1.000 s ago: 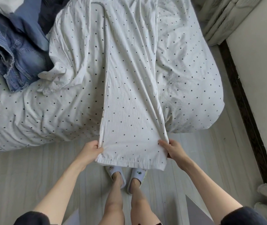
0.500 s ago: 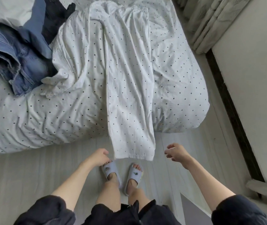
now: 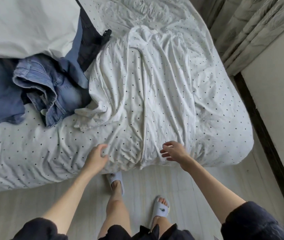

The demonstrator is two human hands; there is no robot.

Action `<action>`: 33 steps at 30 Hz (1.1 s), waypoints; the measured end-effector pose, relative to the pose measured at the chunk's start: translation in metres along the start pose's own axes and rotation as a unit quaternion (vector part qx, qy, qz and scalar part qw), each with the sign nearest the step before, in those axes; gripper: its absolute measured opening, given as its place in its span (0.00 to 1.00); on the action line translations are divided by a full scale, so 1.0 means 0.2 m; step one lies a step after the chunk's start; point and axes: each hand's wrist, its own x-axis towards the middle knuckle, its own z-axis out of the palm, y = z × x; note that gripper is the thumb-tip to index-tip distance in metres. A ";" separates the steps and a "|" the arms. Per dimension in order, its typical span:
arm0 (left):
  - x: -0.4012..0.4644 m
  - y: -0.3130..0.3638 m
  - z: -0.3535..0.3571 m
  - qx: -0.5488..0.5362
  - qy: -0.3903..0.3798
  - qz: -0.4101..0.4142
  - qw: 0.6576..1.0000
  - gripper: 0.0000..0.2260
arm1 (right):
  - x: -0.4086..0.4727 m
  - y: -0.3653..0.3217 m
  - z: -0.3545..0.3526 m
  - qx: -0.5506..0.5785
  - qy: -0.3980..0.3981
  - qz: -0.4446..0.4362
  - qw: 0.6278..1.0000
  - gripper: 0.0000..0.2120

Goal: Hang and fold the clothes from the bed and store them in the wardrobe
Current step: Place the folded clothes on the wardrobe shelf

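Both hands have let go of the hem they held one second ago, and the person has stepped closer to the bed, so the dotted trousers no longer hang over the floor but lie along the bed near its right corner, with the elastic waist far from the person and the leg ends at the near edge. In the head view, the only view, the left hand is open with fingers loosely curled, just over the near edge at the left side of the trousers; it may touch the cloth, but I cannot tell if it presses. The right hand is also open, fingers spread, and hovers above the leg ends, holding nothing. The trousers seem already folded along their length, one leg on the other, and they have long wrinkles. Because the bed cover has the same dots, their edges are hard to see. To do this step well, I think the hands should first smooth the wrinkles toward the waist, then take both corners of the leg ends together and bring them to the waist in one even fold. A second dotted garment overlaps their left side, so it is better to pinch only the trousers. The jeans wait near the left edge.
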 end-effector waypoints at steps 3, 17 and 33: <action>0.25 -0.05 -0.25 -0.004 0.078 0.062 0.995 0.23 | 0.16 -0.24 0.25 0.003 -0.008 0.006 1.000 0.10; 0.77 -0.05 -0.49 0.035 -0.033 0.145 0.988 0.12 | 0.62 -0.64 0.80 0.100 0.025 0.054 0.993 0.24; 0.33 -0.12 -0.27 -0.239 -0.019 -0.196 0.951 0.12 | 0.28 -0.51 0.64 0.098 0.013 -0.096 0.990 0.07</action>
